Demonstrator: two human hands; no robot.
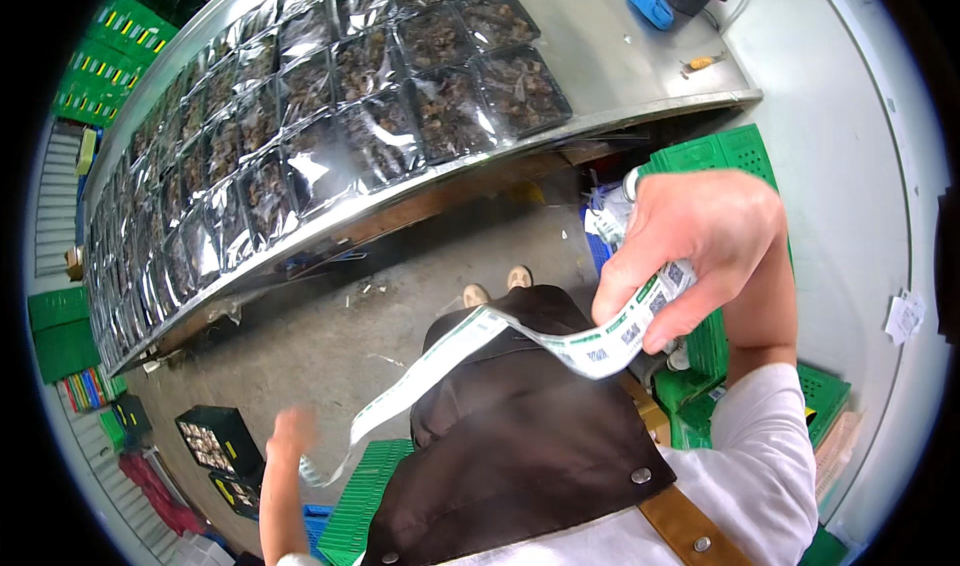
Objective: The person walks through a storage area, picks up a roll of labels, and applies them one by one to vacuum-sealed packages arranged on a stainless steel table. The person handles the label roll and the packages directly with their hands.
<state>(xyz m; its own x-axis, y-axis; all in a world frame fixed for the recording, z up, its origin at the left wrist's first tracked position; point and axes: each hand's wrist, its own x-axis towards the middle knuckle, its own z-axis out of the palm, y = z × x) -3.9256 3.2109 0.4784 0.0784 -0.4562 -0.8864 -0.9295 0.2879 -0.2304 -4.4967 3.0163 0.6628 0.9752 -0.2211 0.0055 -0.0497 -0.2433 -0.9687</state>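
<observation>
The right hand's grip (690, 261) is closed, pinching a printed label strip (590, 353); the left hand (292, 433) is blurred, and whether it holds the strip's low end just beside it I cannot tell. Between them the strip sags and bends over the brown apron (530, 426) — slack that could let it twist, crease or catch there. Its left end could snag on the green crate (370, 486) or drop to the floor (330, 366). On the far tabletop (610, 76), film-wrapped trays (440, 106) lie well apart from it.
</observation>
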